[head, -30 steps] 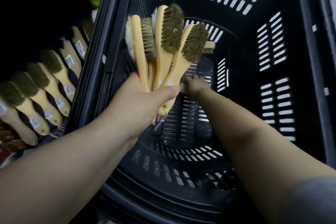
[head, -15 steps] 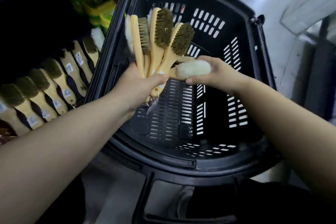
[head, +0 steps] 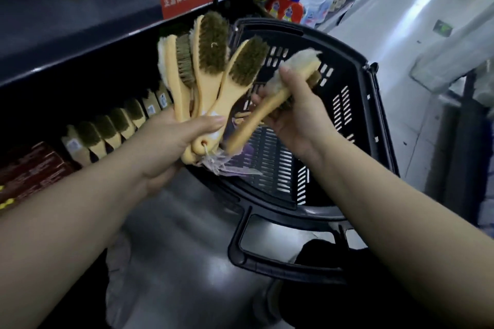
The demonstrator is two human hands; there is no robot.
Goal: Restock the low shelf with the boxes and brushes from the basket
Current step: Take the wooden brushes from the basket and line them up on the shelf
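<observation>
Brushes (head: 211, 67) fanned in left hand's (head: 171, 139) closed grip, right hand (head: 296, 112) clasping another brush (head: 267, 104), above basket (head: 355, 104)

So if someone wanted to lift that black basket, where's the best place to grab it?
Probably the loop handle at the near end of the basket, taken from above. It sticks out toward the person as an open frame, so fingers can curl round its bar. Left hand and right hand both hold brushes.
</observation>
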